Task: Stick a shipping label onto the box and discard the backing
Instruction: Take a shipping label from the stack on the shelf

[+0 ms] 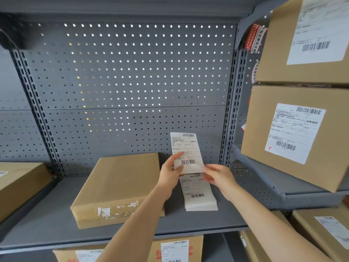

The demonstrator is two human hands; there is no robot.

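Note:
A flat brown cardboard box (pixel 120 184) lies on the grey shelf (pixel 47 224), its top bare. Just right of it, both hands hold a white shipping label (pixel 186 148) upright above a stack of labels (pixel 199 195) lying on the shelf. My left hand (pixel 171 170) pinches the label's left edge with the thumb on its face. Fingertips of my right hand (pixel 217 175) grip the lower right corner, where the sheet curls and seems to separate from its backing.
A perforated grey back panel (pixel 122 82) stands behind the shelf. Labelled boxes (pixel 294 133) are stacked on the right-hand shelf. Another box (pixel 17 184) sits at the left, and several more (pixel 175 250) fill the shelf below.

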